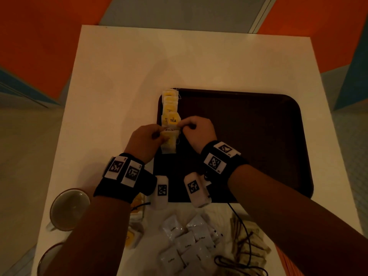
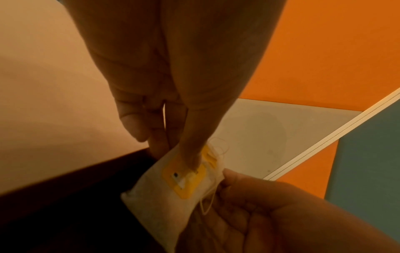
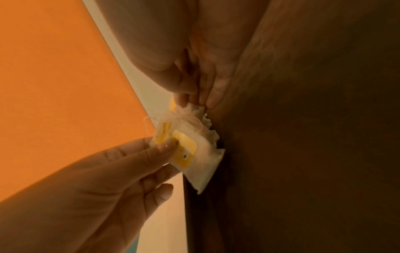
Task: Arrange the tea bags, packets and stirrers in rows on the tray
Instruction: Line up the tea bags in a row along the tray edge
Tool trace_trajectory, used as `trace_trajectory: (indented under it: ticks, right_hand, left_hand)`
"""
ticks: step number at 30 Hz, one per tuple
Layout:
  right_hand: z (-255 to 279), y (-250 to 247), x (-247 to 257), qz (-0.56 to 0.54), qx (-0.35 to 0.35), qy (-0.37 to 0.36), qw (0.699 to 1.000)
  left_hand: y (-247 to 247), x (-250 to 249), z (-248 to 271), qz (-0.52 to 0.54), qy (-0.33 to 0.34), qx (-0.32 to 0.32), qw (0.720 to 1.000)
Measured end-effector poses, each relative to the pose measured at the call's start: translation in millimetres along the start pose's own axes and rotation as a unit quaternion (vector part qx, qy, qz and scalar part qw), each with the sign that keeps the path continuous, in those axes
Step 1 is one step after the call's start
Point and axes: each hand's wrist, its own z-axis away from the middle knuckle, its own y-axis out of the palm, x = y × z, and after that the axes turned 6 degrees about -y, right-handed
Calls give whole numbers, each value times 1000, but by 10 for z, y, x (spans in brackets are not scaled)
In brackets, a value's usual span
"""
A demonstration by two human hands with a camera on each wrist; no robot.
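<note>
I see my left hand (image 1: pixel 146 139) pinching a tea bag (image 1: pixel 169 143) at the dark tray's (image 1: pixel 249 140) left edge, just below the row of tea bags (image 1: pixel 170 108). My right hand (image 1: pixel 196 132) pinches the same bag's top edge. Coffee packets (image 1: pixel 187 242) and stirrers (image 1: pixel 249 242) lie nearer me on the white table (image 1: pixel 123 76).

Both forearms are extended forward, and the left hand (image 1: pixel 146 139) and right hand (image 1: pixel 196 130) are brought together, fingertips curled in a pinch.
</note>
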Motion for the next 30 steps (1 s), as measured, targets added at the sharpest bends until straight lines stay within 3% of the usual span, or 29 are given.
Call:
trace_trajectory:
  ticks: [8,14,18,22,30]
  right_hand:
    - [37,83,-5,-6,75,-5,997]
    - [45,128,-11,42,58,-42,997]
    - [45,115,-97,3,1,12,1000]
    - [107,68,-134,-5,56,26,998]
    - [134,95,-115,34,67,3,997]
  left_hand:
    - [3,55,50,20,-8,-4,1000]
    - [30,33,17,17,-22,-40,999]
    - [35,-8,-17,10,-34,-41,999]
    - [49,0,-25,55,-37,-62,996]
    - [137,23,30,55,-30,-107,992]
